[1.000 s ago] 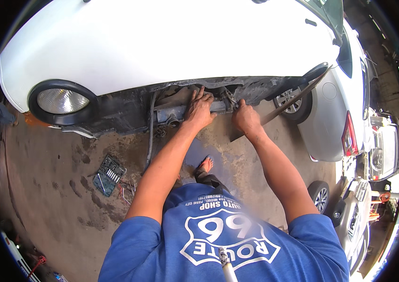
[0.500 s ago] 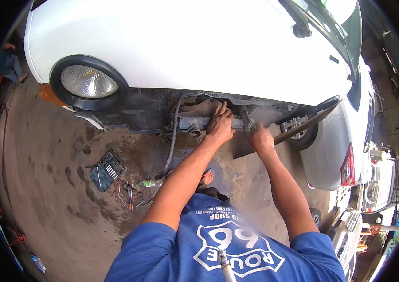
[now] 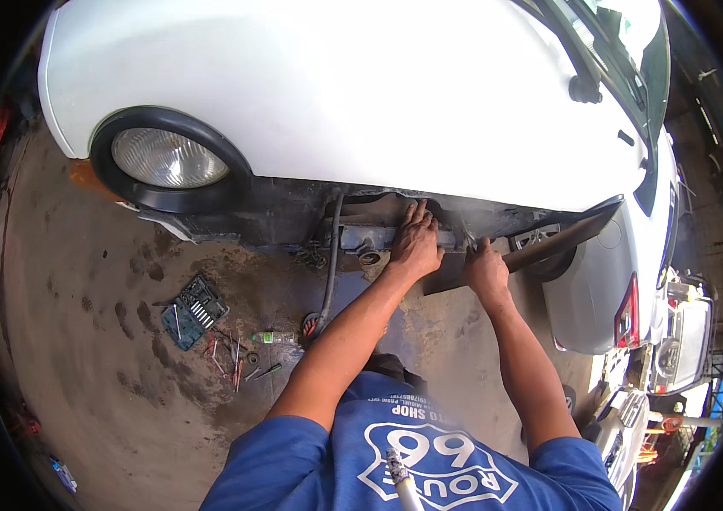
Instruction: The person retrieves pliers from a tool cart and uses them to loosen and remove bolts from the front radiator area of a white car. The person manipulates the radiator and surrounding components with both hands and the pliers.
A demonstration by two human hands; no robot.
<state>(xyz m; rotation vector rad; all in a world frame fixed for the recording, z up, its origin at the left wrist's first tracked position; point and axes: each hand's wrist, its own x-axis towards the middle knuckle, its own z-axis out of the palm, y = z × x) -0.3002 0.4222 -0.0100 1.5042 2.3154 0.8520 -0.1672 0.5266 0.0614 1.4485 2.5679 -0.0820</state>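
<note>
So the blue-grey metal bar with the round neck [image 3: 363, 237] sits in the dark gap along the near edge of the white car [image 3: 361, 111], and both your hands are on the job there. Your left hand [image 3: 417, 245] lies over the bar, right of the neck, fingers stretched out and reaching far into the gap, so that grip is loose, nothing pinched. Your right hand [image 3: 487, 271] is curled just right of the bar's end; the spot's hazy, so I can't tell what that grip is pinching, if anything.

Reads to me like a steady-with-the-left, work-with-the-right step. I'd say the next move calls for a firm left palm and small, careful right-hand motions, since there's not much room in there.

Further out, a black hose [image 3: 333, 264] hangs left of your left hand, and a long dark panel [image 3: 566, 242] juts out past your right, so mind that edge. The open tool case [image 3: 194, 312] is on the floor, left and nearer you, with a clear bottle [image 3: 275, 338] to its right.
</note>
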